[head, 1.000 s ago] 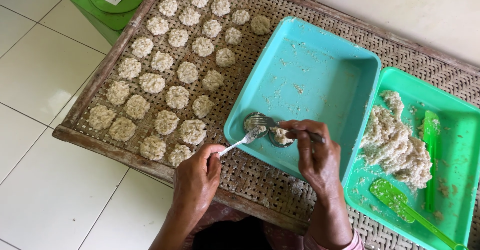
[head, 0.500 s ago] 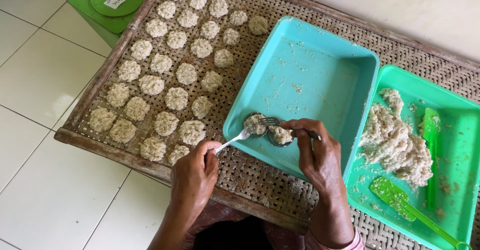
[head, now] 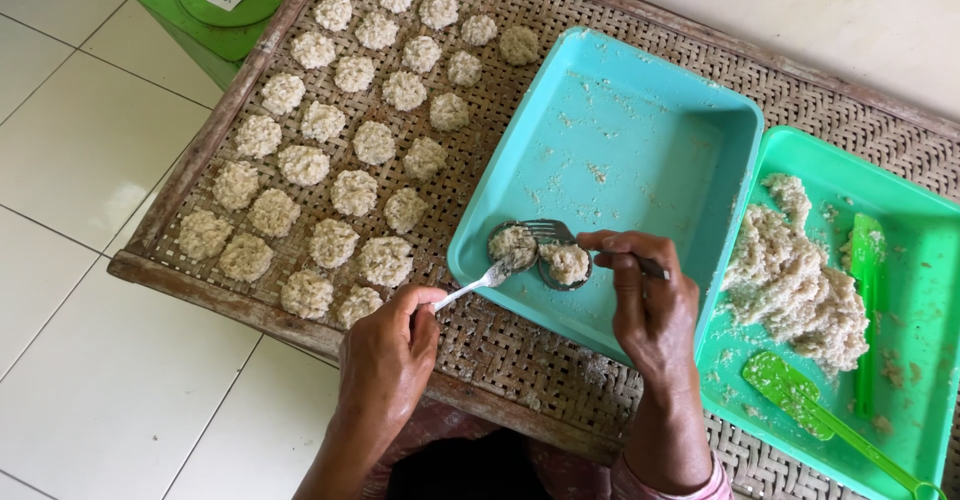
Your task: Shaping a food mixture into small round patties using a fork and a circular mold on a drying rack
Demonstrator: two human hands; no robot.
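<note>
My left hand (head: 388, 348) grips the handle of a metal spoon (head: 478, 282) whose bowl carries a lump of pale rice mixture (head: 512, 244) at the near-left corner of the turquoise tray (head: 620, 120). My right hand (head: 645, 300) holds a metal fork (head: 548, 230) over a second round lump (head: 567, 262) sitting in a small round mould in the same corner. The two lumps lie side by side, almost touching. Several flattened round patties (head: 352, 192) are laid in rows on the woven bamboo mat (head: 500, 345) to the left.
A green tray (head: 915, 260) on the right holds a heap of rice mixture (head: 800, 280), a green spatula (head: 810, 400) and a green stick. A green lidded bin (head: 225, 0) stands on the white tiled floor (head: 90, 140) at top left.
The spoon and fork have shifted slightly within the tray's near corner, and the two lumps now sit closer together. Both hands keep their grip.
</note>
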